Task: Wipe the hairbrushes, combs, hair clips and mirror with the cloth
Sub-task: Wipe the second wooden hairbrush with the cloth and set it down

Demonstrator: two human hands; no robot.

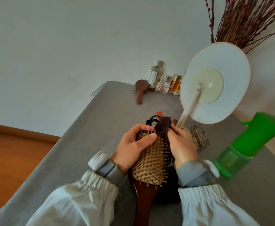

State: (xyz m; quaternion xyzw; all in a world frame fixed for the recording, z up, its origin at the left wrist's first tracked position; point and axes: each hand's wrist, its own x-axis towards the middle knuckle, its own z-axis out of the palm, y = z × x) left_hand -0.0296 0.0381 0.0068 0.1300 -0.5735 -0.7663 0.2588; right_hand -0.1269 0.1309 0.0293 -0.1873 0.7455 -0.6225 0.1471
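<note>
A large wooden paddle hairbrush (151,165) with pale bristles lies bristle-side up between my hands, its brown handle toward me. My left hand (132,145) grips the brush head at its far left edge, thumb across the bristles. My right hand (181,145) holds a dark brown cloth (163,126) pressed along the brush's right edge. A round mirror (215,82) on a cream stand faces away behind them. A small brown hairbrush (141,90) lies at the table's far end. A black hair clip (153,120) and a clear claw clip (199,138) lie just beyond my hands.
A green spray bottle (247,144) stands at the right. Several cosmetic bottles (164,82) line the wall at the far end of the grey table (101,119). Dried branches (241,22) rise behind the mirror. Wooden floor (11,152) lies to the left.
</note>
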